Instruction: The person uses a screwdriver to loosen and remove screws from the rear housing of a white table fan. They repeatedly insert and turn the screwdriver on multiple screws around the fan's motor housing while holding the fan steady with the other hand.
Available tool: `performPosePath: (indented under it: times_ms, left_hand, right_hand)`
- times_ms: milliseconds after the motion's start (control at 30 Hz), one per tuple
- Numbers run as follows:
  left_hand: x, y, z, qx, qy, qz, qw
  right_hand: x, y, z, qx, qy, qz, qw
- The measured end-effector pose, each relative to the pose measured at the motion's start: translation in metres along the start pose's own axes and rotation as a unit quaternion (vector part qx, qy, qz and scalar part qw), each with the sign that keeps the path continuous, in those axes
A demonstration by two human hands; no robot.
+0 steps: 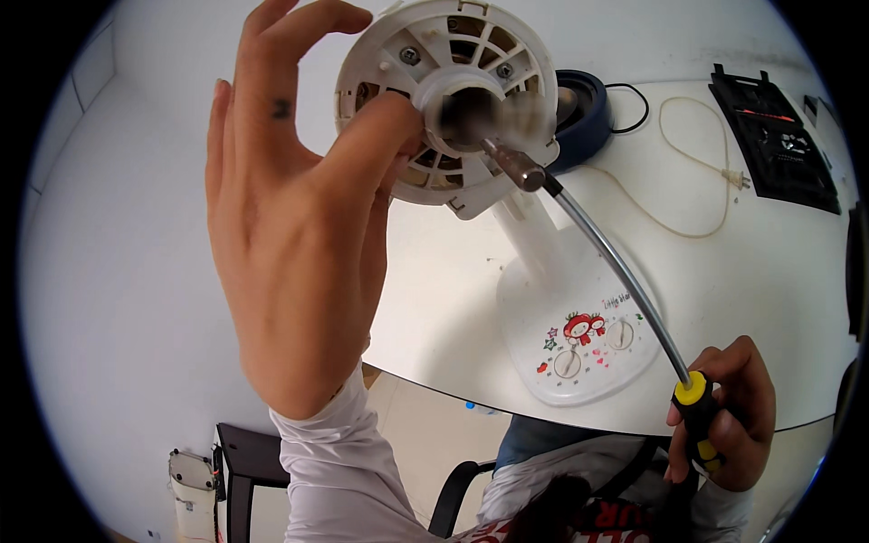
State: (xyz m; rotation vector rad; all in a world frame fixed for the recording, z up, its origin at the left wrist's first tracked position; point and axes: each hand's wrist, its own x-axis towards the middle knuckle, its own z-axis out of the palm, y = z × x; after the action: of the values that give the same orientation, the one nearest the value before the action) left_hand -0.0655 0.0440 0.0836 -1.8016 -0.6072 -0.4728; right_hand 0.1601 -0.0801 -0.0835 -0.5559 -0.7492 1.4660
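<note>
My left hand (299, 190) grips a round white slotted fan housing (407, 56), its thumb pressed near the central ring and its fingers spread around the left rim. Out of the ring projects a short metal cylinder (520, 169), blurred at its inner end. My right hand (738, 416) is closed around the black and yellow handle of a screwdriver (625, 271). The screwdriver's long metal shaft reaches up and left, and its dark end overlaps the cylinder; I cannot tell whether it is seated. Below the housing, a white fan stand (579, 362) with two dials and cartoon prints rests on the table.
A dark blue round container (584, 127) stands behind the housing, with a black cable beside it. A cream power cord (674, 231) with a plug curls over the white table (453, 308). An open black tool case (778, 136) lies at the far right.
</note>
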Motion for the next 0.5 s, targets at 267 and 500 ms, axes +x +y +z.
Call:
performPosePath:
  times_ms: [267,500]
  left_hand:
    - [-0.001,0.019,-0.001,-0.05,-0.001,-0.077,0.996]
    - [-0.009,0.015,0.005,-0.134,0.002,-0.119,0.984]
  right_hand:
    - [-0.001,0.002,-0.005,-0.001,0.004,-0.018,1.0]
    - [0.001,0.004,-0.011,-0.005,-0.006,-0.025,1.0]
